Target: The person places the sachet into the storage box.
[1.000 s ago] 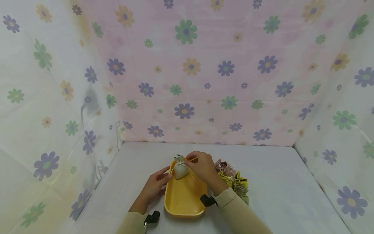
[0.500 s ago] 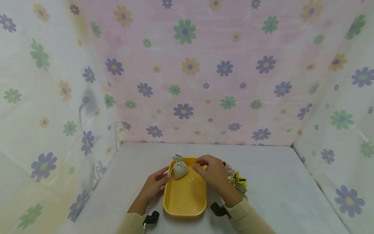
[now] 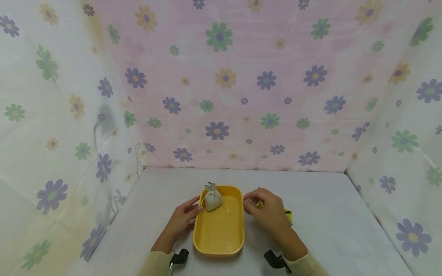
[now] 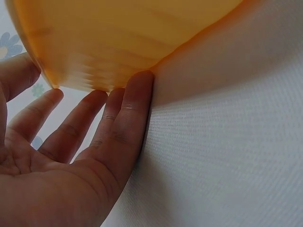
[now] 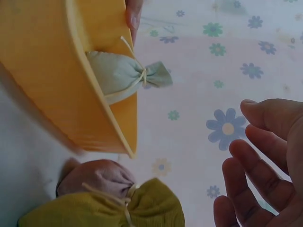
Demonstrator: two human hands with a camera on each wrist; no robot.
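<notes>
A yellow tray (image 3: 219, 237) lies on the table in the head view. A small pale drawstring pouch (image 3: 213, 199), tied at its neck with a cream cord, leans in its far left corner. My left hand (image 3: 181, 218) rests against the tray's left side; the left wrist view shows the fingertips (image 4: 139, 85) touching the outer wall. Right of the tray, my right hand (image 3: 267, 211) hovers over more pouches and partly hides them. Its fingers are loosely bent, with nothing between them. A mustard corduroy pouch (image 5: 156, 203) and a mauve pouch (image 5: 97, 177) lie below it in the right wrist view.
The white table (image 3: 331, 222) reaches back to a pink flowered cloth (image 3: 241, 96). Pale flowered cloths hang at the left (image 3: 69, 153) and right. Each wrist carries a black camera mount, like the right mount (image 3: 274, 259).
My right hand let go of the pale pouch's cord and moved right, out of the tray, to the other pouches. The cord end now lies in the tray. My left hand stayed put.
</notes>
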